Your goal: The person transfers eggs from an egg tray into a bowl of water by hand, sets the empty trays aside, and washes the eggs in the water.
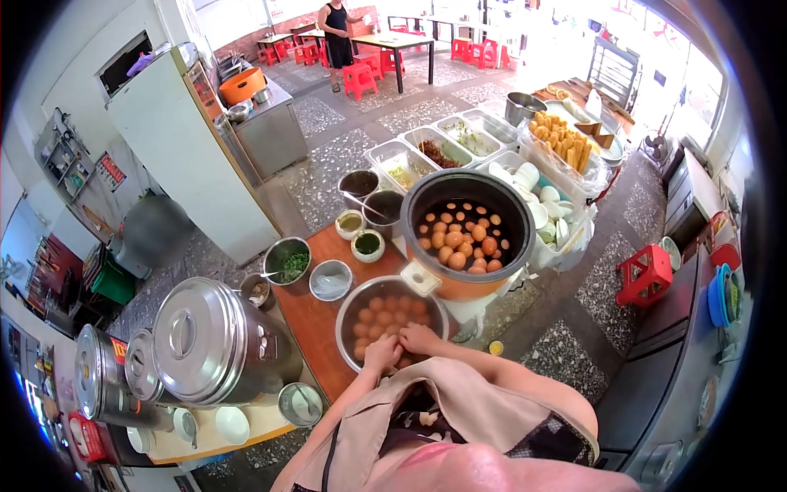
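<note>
Standing at the reddish-brown surface (316, 328), I have the wide black pot (410, 205) just beyond the metal bowl (398, 285). My left fingers (389, 352) and right fingers (411, 335) bend close together, partly curled, at its near side; what they grip, I can't quite tell. Brown eggs (381, 318) lie just beyond them.

Beige apron-like layer (484, 389), wide soft folds, thin black strap (330, 449) at left. Dark top (407, 423) underneath, pale floral print. Black-edged patch (559, 441) at right, dark, mesh-look. Left hand (383, 353), right hand (419, 338): bare.
</note>
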Demonstrator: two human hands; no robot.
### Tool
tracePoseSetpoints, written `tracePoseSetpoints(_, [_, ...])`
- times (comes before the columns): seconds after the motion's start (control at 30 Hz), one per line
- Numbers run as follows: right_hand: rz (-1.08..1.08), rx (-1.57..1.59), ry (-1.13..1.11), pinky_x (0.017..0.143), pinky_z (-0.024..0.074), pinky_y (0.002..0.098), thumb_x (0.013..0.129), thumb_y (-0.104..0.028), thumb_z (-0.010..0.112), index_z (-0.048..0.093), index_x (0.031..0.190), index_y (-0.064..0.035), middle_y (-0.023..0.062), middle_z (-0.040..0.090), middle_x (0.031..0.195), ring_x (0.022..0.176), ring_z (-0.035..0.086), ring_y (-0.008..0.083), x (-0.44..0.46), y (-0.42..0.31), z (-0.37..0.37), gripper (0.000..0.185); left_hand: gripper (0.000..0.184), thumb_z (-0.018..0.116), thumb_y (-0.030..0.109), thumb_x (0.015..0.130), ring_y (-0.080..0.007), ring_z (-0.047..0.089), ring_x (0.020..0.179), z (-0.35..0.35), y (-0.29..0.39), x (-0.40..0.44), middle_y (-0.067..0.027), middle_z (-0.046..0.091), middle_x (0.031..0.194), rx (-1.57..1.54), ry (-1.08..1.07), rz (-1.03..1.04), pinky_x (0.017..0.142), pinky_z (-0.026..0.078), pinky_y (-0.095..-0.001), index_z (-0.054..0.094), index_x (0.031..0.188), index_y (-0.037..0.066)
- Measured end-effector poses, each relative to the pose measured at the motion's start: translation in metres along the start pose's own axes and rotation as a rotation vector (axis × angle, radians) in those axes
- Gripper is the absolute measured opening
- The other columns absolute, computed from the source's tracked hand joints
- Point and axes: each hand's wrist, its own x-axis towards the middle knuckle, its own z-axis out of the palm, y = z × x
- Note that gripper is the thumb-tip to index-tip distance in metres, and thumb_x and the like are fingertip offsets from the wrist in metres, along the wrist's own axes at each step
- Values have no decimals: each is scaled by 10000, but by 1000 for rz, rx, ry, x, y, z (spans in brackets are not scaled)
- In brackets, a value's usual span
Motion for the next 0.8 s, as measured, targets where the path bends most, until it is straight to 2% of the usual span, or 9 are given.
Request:
tracePoseSetpoints(0.1, [-96,64,136,702,470,473,782,-197,534,630,790,-61,223,544,946,785,550,421,0,9,4,167,147,545,173,785,-378,613,760,8,-8,1,-175,592,999,-66,10,32,652,505,-470,641,893,145])
tracePoseSetpoints(0.17, [-278,-75,216,695,461,466,756,-128,572,616,865,-75,213,503,988,785,527,426,7,27,16,129,194,554,92,758,-388,596,836,8,-9,2,-190,519,1092,-13,257,298,690,501,-464,648,920,141])
tracePoseSetpoints(0.3, [-225,-130,227,718,461,484,744,-106,587,587,965,-82,218,506,1014,851,532,442,-1,14,11,222,214,568,51,728,-403,577,906,9,-13,2,-210,459,1171,34,237,323,723,497,-455,630,919,126])
tracePoseSetpoints(0.37, [79,59,50,737,475,527,758,-178,572,542,1021,-85,252,510,1063,864,561,466,-4,1,-1,281,204,583,82,729,-380,586,902,6,-10,2,-190,492,1177,-90,-92,-5,719,496,-454,610,928,121])
tracePoseSetpoints(0.4, [81,60,51,737,475,527,758,-178,572,542,1021,-85,252,510,1063,864,561,466,-3,-3,-6,281,204,583,82,729,-380,586,902,2,-7,1,-190,492,1177,-89,-93,-3,719,496,-454,610,928,121])
tracePoseSetpoints(0.47, [187,81,-117,706,482,542,807,-285,510,558,981,-80,234,567,992,829,587,458,-2,-11,-16,273,198,586,159,748,-353,608,846,-5,0,0,-155,575,1060,-64,-49,-81,679,501,-455,595,943,125])
tracePoseSetpoints(0.57, [159,-39,-70,695,488,539,840,-366,446,577,956,-94,206,607,915,779,604,433,-4,-15,-15,323,232,581,284,771,-329,627,705,-5,-1,2,-120,614,849,48,-14,-68,594,507,-454,592,960,148])
tracePoseSetpoints(0.67, [110,-14,-11,715,485,495,809,-336,501,593,897,-125,199,566,983,786,578,430,-5,-14,-11,247,211,561,316,786,-315,631,698,4,-4,0,-111,604,768,48,77,29,583,505,-453,618,900,148])
tracePoseSetpoints(0.8, [-12,-59,56,717,488,487,808,-253,525,602,905,-133,201,514,1076,779,568,427,-8,-10,-7,172,163,560,255,792,-341,615,718,5,-3,0,-118,613,836,-22,44,36,621,501,-456,633,848,120])
